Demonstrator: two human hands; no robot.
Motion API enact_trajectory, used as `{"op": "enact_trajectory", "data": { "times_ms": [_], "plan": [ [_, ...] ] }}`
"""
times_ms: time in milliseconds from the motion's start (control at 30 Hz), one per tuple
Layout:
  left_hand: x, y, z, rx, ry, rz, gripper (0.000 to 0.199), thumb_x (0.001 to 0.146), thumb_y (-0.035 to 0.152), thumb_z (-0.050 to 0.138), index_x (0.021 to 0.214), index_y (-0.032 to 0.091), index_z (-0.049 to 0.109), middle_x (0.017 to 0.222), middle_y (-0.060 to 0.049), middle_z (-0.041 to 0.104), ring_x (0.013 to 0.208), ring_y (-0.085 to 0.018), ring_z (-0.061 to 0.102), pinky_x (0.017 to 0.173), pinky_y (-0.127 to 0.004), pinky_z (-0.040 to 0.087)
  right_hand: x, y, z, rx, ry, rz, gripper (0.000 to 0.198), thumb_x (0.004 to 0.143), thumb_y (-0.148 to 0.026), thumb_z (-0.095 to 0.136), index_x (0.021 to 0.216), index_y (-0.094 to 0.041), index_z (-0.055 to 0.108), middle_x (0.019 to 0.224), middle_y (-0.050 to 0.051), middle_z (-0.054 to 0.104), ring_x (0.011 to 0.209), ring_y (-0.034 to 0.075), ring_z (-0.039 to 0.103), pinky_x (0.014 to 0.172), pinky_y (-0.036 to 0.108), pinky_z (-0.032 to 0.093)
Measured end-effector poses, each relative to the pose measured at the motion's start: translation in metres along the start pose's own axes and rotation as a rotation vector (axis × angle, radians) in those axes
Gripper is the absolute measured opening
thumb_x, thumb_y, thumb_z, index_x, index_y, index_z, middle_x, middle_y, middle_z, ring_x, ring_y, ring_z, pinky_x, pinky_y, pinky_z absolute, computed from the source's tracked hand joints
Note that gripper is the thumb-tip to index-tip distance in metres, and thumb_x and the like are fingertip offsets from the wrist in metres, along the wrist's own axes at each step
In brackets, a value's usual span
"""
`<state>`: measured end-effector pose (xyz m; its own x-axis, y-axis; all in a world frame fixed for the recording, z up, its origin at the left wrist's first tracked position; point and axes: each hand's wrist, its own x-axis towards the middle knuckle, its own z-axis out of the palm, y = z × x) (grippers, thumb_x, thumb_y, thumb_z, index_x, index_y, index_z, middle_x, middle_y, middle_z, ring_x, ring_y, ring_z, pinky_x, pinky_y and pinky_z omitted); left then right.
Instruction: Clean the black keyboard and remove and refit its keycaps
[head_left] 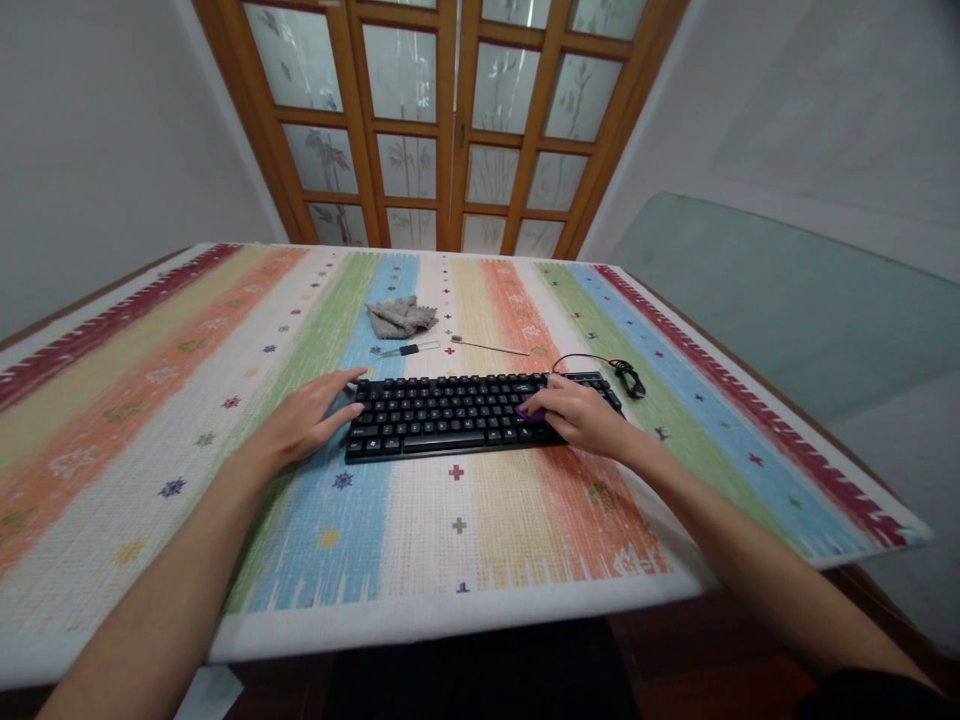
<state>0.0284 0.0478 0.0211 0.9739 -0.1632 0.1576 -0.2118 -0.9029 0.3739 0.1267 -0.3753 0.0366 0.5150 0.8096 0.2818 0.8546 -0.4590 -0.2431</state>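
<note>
A black computer keyboard lies flat on the striped tablecloth, its long side facing me. My left hand holds its left end, with the thumb on the side edge and the index finger at the far corner. Over the right part of the keys, my right hand pinches a small purple lump and presses it on the keys. The fingers cover most of that lump, so its full shape is hidden.
Behind the keyboard lie a crumpled grey cloth, a small tool with a black grip and wire ends, and a thin rod with a brush tip. The keyboard's coiled cable rests at the right. The tablecloth reaches the table's front edge.
</note>
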Motion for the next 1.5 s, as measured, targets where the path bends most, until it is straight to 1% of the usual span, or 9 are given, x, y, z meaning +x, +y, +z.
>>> {"op": "enact_trajectory", "data": {
  "times_ms": [233,533,600,767,867,1000,1300,1400,1500],
  "plan": [
    [0.0,0.0,-0.001,0.005,-0.001,-0.012,0.073,0.094,0.062,0.035,0.148,0.015,0.047,0.142,-0.015,0.06,0.126,-0.034,0.059,0.111,-0.053,0.041,-0.003,0.0,-0.007,-0.121,-0.035,0.011,0.031,0.088,-0.006,0.046,0.094,-0.021,0.072,0.085,0.007,0.067,0.088,0.021,0.057,0.071,0.03,0.041],
    [0.001,-0.004,0.002,-0.021,0.014,0.004,0.072,0.094,0.062,0.037,0.149,0.017,0.046,0.141,-0.015,0.061,0.124,-0.035,0.059,0.111,-0.055,0.041,-0.012,0.002,-0.01,-0.136,-0.014,0.062,0.027,0.084,-0.007,0.049,0.087,-0.022,0.072,0.081,0.007,0.067,0.083,0.022,0.058,0.067,0.031,0.042],
    [0.001,-0.004,0.002,-0.02,0.013,0.003,0.072,0.094,0.062,0.037,0.149,0.017,0.046,0.141,-0.015,0.061,0.123,-0.035,0.06,0.11,-0.055,0.041,-0.013,0.004,-0.01,-0.105,0.035,0.047,0.029,0.083,-0.007,0.049,0.089,-0.022,0.072,0.082,0.007,0.069,0.084,0.023,0.06,0.071,0.032,0.045],
    [0.001,-0.002,0.001,-0.016,0.006,-0.01,0.073,0.093,0.062,0.036,0.148,0.015,0.047,0.14,-0.016,0.061,0.123,-0.035,0.059,0.111,-0.054,0.042,-0.014,0.004,-0.021,-0.06,0.297,0.073,0.03,0.083,-0.007,0.048,0.093,-0.022,0.072,0.091,0.007,0.075,0.086,0.024,0.066,0.083,0.039,0.052],
    [0.0,-0.002,0.001,-0.014,0.004,-0.009,0.073,0.093,0.063,0.036,0.147,0.015,0.047,0.141,-0.016,0.061,0.123,-0.036,0.059,0.11,-0.055,0.042,-0.016,0.003,-0.031,-0.047,0.365,0.125,0.026,0.086,-0.011,0.05,0.092,-0.023,0.072,0.096,0.006,0.077,0.09,0.024,0.069,0.088,0.041,0.052],
    [0.0,-0.004,0.003,-0.013,0.011,-0.007,0.074,0.093,0.064,0.036,0.148,0.015,0.047,0.141,-0.015,0.06,0.124,-0.035,0.059,0.111,-0.053,0.041,-0.021,0.008,-0.034,-0.044,0.308,0.123,0.028,0.085,-0.011,0.05,0.092,-0.024,0.073,0.095,0.005,0.078,0.089,0.023,0.069,0.087,0.04,0.053],
    [0.001,-0.002,0.001,-0.006,-0.005,-0.017,0.074,0.093,0.064,0.036,0.148,0.016,0.046,0.141,-0.015,0.06,0.123,-0.035,0.059,0.11,-0.053,0.042,-0.02,0.016,-0.011,-0.013,0.04,0.056,0.035,0.082,-0.005,0.047,0.095,-0.023,0.074,0.094,0.006,0.075,0.091,0.023,0.066,0.081,0.037,0.051],
    [0.001,-0.002,0.001,-0.003,0.007,-0.021,0.074,0.093,0.065,0.036,0.148,0.017,0.047,0.141,-0.015,0.061,0.123,-0.035,0.059,0.11,-0.053,0.042,-0.02,0.018,-0.017,-0.041,0.032,0.082,0.033,0.079,-0.006,0.05,0.091,-0.023,0.076,0.088,0.007,0.072,0.086,0.022,0.066,0.077,0.035,0.051],
    [0.0,-0.003,0.001,-0.006,0.003,-0.019,0.075,0.092,0.065,0.036,0.148,0.016,0.047,0.14,-0.015,0.061,0.122,-0.036,0.06,0.11,-0.054,0.042,-0.022,0.02,-0.029,-0.031,0.114,0.124,0.032,0.079,-0.008,0.05,0.09,-0.023,0.076,0.088,0.006,0.074,0.085,0.023,0.067,0.08,0.036,0.052]
  ]
}}
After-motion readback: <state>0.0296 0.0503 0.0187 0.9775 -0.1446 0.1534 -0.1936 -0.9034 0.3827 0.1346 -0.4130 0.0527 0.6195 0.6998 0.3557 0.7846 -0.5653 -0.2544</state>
